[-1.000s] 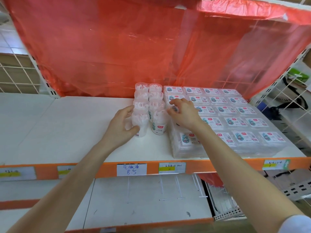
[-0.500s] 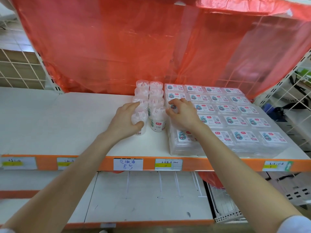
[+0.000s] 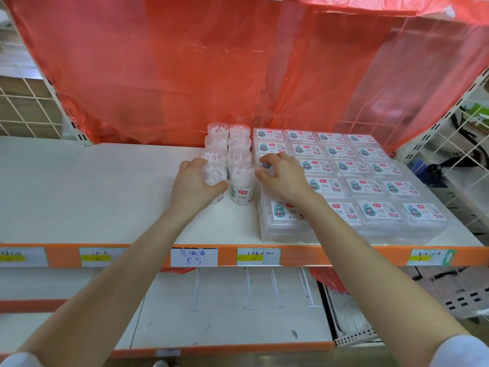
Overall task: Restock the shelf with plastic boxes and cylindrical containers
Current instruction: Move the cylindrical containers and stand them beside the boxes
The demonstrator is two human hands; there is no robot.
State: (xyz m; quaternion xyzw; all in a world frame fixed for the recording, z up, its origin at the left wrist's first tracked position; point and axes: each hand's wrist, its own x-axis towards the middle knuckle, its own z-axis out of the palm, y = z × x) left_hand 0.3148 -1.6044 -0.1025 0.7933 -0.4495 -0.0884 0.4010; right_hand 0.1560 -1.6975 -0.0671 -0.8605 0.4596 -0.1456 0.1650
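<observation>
Two rows of clear cylindrical containers (image 3: 239,144) stand on the white shelf (image 3: 105,186), running back to the red sheet. My left hand (image 3: 194,185) grips the front-left container (image 3: 213,173), fingers on its left side and thumb across its front. The front-right container (image 3: 241,190) stands beside it. My right hand (image 3: 284,180) rests its bent fingertips on the flat plastic boxes (image 3: 352,186), with the thumb against the front-right container. Those boxes fill the right part of the shelf in stacked rows.
A red plastic sheet (image 3: 211,62) hangs behind the goods. The orange shelf edge (image 3: 317,256) carries price labels, and a lower white shelf (image 3: 225,308) lies below. Wire mesh side panels (image 3: 23,107) stand left and right. The shelf's left half is bare.
My left hand has closed more tightly round the front-left container. My right hand has stayed on the boxes, its thumb now nearer the front-right container.
</observation>
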